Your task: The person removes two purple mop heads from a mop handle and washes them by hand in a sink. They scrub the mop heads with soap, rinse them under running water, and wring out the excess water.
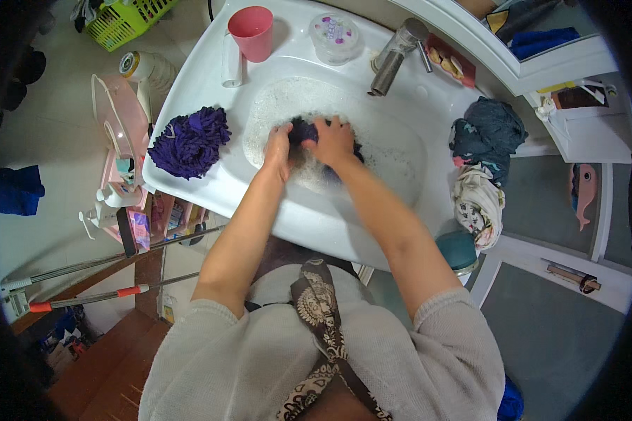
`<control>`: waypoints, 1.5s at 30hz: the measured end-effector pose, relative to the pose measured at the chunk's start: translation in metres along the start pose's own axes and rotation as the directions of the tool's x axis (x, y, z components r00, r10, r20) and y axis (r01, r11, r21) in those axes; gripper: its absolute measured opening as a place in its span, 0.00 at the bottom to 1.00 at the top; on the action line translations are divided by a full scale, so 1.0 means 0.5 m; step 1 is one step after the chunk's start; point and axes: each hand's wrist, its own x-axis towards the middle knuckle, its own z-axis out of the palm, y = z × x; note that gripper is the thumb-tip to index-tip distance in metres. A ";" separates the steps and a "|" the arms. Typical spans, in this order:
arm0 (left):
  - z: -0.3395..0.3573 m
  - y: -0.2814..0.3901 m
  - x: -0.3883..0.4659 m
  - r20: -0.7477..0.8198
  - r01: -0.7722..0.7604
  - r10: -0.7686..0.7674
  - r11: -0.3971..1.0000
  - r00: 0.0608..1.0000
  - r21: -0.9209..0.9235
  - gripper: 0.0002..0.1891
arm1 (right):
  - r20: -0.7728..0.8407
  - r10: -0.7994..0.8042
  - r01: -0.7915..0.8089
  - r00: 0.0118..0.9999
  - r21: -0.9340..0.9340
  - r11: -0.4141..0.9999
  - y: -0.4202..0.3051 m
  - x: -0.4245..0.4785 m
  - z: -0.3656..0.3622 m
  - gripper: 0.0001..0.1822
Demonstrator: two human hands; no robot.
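A dark purple wet cloth [303,131] lies partly under suds in the white washbasin [316,221]. My left hand [279,146] grips its left side, fingers close to the water. From the right, my right hand [332,141] presses down on the same cloth with bent fingers and thumb. Part of the cloth shows beyond my right wrist; the rest is hidden by foam and hands. On the basin's left rim sits a bunched purple mop head [192,142] of thick looped yarn, apart from both hands.
A metal faucet [395,58] reaches over the basin. Along the back rim stand a pink cup [251,34], a white tube [232,63] and a clear lidded tub [334,39]. Bundled clothes [487,137] rest at right. Poles [89,266] and a pink storage rack [160,216] stand left.
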 end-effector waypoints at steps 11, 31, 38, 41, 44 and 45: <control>0.028 0.010 0.005 0.588 0.336 -0.014 0.832 0.809 -0.443 0.21 | -0.286 -0.458 0.538 0.842 0.510 0.671 0.005 -0.089 -0.071 0.17; 0.052 0.090 -0.137 0.149 -0.043 0.133 0.869 0.980 -0.493 0.25 | 0.358 -0.281 -0.263 0.890 0.908 0.325 0.074 -0.014 -0.058 0.42; 0.069 0.172 -0.205 0.251 -0.079 0.239 0.852 0.938 -0.517 0.24 | 0.415 -0.342 -0.319 0.843 0.898 0.303 0.104 -0.020 0.013 0.45; 0.051 0.190 -0.198 0.178 -0.162 0.291 0.841 0.940 -0.516 0.21 | 0.466 -0.149 -0.324 0.872 0.778 0.538 0.148 -0.024 0.007 0.50; 0.022 0.162 -0.166 0.087 -0.268 0.334 0.864 0.938 -0.426 0.20 | 0.436 -0.051 -0.294 0.899 0.684 0.668 0.153 -0.057 -0.057 0.51; 0.018 0.150 -0.154 0.051 -0.296 0.340 0.875 0.939 -0.384 0.21 | 0.469 -0.042 -0.307 0.882 0.641 0.703 0.168 -0.056 -0.063 0.51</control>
